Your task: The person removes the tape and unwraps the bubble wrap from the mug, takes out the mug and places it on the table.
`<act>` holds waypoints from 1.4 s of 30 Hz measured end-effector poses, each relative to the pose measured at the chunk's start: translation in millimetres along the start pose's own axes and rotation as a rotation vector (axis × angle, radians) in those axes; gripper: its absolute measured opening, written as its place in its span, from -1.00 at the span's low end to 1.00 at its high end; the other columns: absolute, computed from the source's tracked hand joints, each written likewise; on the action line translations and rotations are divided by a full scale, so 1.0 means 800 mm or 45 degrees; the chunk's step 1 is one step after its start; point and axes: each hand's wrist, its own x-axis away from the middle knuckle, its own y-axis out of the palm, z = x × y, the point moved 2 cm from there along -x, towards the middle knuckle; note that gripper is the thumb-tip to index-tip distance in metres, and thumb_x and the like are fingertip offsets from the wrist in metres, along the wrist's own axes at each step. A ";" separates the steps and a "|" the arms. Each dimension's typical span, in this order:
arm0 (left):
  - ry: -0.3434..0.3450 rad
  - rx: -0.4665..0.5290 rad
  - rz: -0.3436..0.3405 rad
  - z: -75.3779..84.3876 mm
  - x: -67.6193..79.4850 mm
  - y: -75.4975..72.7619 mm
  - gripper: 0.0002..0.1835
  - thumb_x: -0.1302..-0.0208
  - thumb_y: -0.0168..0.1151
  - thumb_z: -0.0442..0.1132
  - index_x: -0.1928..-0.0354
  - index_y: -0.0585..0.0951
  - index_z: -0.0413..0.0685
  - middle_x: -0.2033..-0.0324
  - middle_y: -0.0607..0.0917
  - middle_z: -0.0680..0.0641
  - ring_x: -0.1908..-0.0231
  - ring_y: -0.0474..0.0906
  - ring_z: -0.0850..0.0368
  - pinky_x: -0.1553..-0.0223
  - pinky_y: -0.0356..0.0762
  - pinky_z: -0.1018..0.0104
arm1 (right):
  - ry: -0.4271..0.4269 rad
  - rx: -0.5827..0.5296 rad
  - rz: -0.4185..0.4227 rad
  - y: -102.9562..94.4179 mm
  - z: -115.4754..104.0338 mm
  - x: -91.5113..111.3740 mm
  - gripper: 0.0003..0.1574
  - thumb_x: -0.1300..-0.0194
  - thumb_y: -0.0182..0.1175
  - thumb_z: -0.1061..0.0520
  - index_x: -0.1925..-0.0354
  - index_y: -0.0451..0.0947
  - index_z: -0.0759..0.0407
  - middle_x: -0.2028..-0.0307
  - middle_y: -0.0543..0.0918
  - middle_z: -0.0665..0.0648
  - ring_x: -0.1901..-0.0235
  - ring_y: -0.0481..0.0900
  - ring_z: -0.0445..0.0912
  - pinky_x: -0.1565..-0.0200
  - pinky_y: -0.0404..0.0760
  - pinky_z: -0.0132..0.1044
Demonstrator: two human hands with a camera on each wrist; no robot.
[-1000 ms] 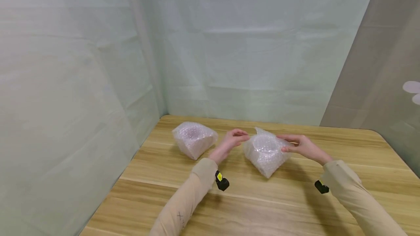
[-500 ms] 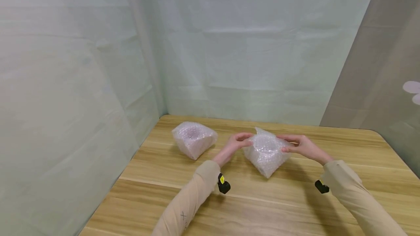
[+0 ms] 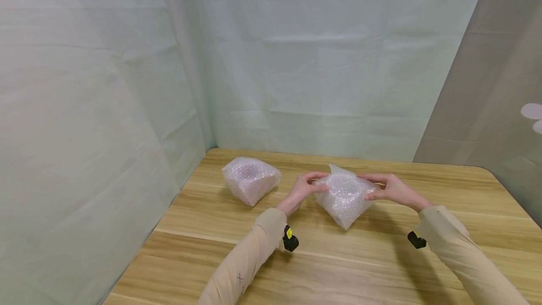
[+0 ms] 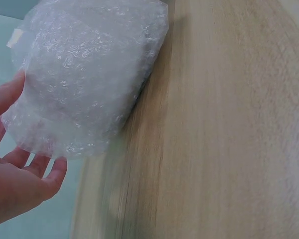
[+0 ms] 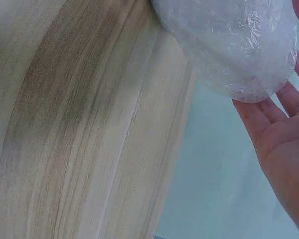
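Observation:
A bubble-wrapped package, with a round shape showing through the top, stands on the wooden table between both hands. From its left side my left hand holds it, thumb in front and fingers behind. My right hand grips the opposite side in the same way. In the left wrist view, the fingers of the left hand bend around the edge of the wrap. The right wrist view has the right hand's fingers against the wrap, its thumb partly cut off. What lies inside the wrap is unclear.
A second bubble-wrapped package, pinkish inside, sits to the left on the wooden table. Behind the table's far edge hangs a pale cloth, and a grey-brown panel is at the right.
My left hand has moved right from beside the package onto its left side, its thumb now at the front of the wrap. The right hand and both packages have stayed in place.

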 end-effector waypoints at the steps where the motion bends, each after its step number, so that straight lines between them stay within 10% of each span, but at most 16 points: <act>1: -0.002 -0.002 -0.002 0.001 0.000 0.000 -0.58 0.04 0.41 -0.28 0.04 0.61 -0.03 0.08 0.57 0.10 0.10 0.43 0.20 0.09 0.39 0.30 | 0.004 -0.005 0.000 -0.001 -0.001 0.000 -0.23 -0.03 0.35 0.06 -0.20 0.34 0.19 -0.14 0.35 0.32 0.01 0.41 0.15 0.18 0.52 -0.20; 18: -0.007 -0.033 -0.018 0.006 0.001 -0.002 -0.58 0.06 0.42 -0.30 0.06 0.61 -0.05 0.12 0.59 0.11 0.19 0.45 0.20 0.21 0.42 0.34 | 0.015 0.005 0.064 -0.009 -0.001 -0.007 -0.39 -0.19 0.22 0.04 -0.19 0.37 0.15 -0.12 0.41 0.22 -0.04 0.37 0.14 0.05 0.39 0.08; 42: 0.005 -0.044 -0.012 0.010 0.001 0.001 -0.61 0.05 0.41 -0.33 0.09 0.61 -0.09 0.14 0.59 0.07 0.20 0.47 0.20 0.20 0.43 0.35 | 0.081 0.212 0.443 -0.032 -0.001 -0.003 -0.47 -0.16 0.22 -0.10 0.02 0.53 0.23 0.17 0.58 0.20 0.16 0.43 0.04 0.21 0.40 -0.04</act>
